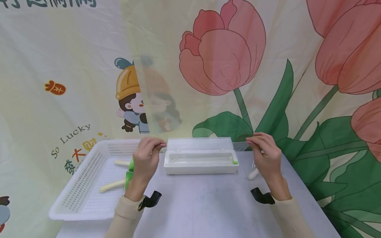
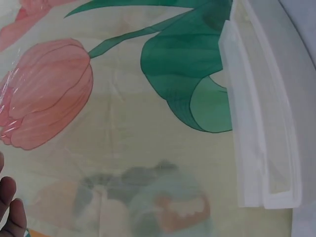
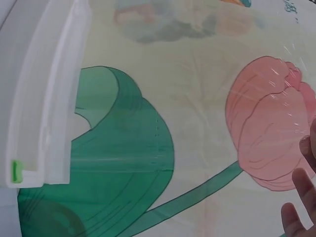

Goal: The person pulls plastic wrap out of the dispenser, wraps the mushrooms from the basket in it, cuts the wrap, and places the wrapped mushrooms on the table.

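Note:
A white cling-film dispenser box (image 1: pixel 200 162) lies open on the grey table (image 1: pixel 202 205), with a green slider (image 1: pixel 235 162) at its right end. My left hand (image 1: pixel 159 145) pinches a sheet of clear film (image 1: pixel 205 140) at the box's left rear corner. My right hand (image 1: pixel 251 139) pinches the same film at the right rear corner, so the film spans the box between both hands. In the left wrist view the box (image 2: pixel 261 123) lies to the right and my fingertips (image 2: pixel 10 207) show at the lower left. In the right wrist view the box (image 3: pixel 44 98) is on the left, my fingers (image 3: pixel 301 202) at the lower right.
A white perforated basket (image 1: pixel 86 195) stands at the left with two pale stalks with green ends (image 1: pixel 113 185) in it. A small white piece (image 1: pixel 253 173) lies on the table under my right hand. A flowered cloth backdrop (image 1: pixel 226 59) hangs right behind the table.

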Tool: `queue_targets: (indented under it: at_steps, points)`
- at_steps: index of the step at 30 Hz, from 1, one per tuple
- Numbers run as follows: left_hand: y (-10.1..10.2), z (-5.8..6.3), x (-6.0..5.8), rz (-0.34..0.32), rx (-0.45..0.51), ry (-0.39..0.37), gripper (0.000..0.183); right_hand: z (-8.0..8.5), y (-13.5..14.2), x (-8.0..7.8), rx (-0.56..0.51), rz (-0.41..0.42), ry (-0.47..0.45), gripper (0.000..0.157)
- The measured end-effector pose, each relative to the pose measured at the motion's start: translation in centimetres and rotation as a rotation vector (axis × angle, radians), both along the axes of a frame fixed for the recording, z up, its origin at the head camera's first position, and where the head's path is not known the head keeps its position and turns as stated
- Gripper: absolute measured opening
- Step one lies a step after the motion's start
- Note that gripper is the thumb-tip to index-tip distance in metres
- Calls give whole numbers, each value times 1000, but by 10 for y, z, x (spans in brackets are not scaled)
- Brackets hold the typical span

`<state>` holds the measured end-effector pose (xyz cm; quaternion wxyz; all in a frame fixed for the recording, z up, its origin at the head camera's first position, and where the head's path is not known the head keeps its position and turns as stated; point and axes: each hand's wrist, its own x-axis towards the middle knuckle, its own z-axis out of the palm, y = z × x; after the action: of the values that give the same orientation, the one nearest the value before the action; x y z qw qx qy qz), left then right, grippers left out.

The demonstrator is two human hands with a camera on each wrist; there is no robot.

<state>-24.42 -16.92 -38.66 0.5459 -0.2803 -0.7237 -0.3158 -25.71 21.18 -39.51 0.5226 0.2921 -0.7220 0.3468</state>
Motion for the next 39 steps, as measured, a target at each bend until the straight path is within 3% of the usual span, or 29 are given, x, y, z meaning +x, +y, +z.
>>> queue_targets:
  at_steps: [4,10,12,14,18,21,23,26,29,33,37,39]
  points:
    - [-6,2,10,-42,-47,-11,7,1,3,8,20,12,-9,6]
    - [-22,-13,34,-217,-145,-68,26,-17,13,30,126,70,-5,37]
    - [-26,-20,45,-285,-172,-126,12,-26,16,41,153,93,-13,39]
    - [-30,-29,54,-357,-186,-172,3,-38,18,51,169,125,-34,38]
    - [-35,-57,68,-512,-188,-276,16,-64,22,71,173,187,-129,32]
    - [-37,-80,76,-583,-190,-347,24,-87,24,83,180,221,-212,19]
    - [-38,-96,81,-594,-208,-406,29,-103,24,92,196,218,-283,5]
    - [-37,-120,89,-629,-247,-509,21,-127,23,106,219,208,-405,35]
    - [-36,-142,95,-680,-314,-587,14,-151,22,120,234,247,-553,51]
    - [-36,-165,101,-674,-399,-637,14,-178,22,131,258,339,-762,35]
    - [-35,-180,104,-576,-463,-715,11,-195,25,132,295,371,-753,29]
    - [-36,-184,106,-527,-491,-800,8,-200,28,131,308,369,-745,29]
